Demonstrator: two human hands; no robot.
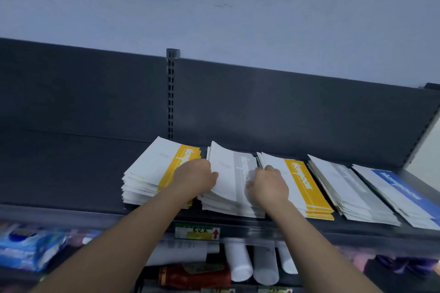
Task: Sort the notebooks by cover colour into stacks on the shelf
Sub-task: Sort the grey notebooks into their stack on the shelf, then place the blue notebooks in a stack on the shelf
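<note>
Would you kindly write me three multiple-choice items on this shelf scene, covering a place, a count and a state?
1. Where are the left hand and right hand?
A. On the blue-banded stack
B. At either side of the grey-banded white notebook stack, second from left
C. Hanging at the person's sides

2. How many notebook stacks show on the dark grey metal shelf?
A. Three
B. Five
C. Seven

3. What state are the hands in?
A. Curled onto the stack's edges
B. Flat and straight in the air
C. Wrapped round a bottle

Answers: B, the hands flank that stack; B, the bands run yellow, grey, yellow, grey, blue; A, both hands curl against its sides.
</note>
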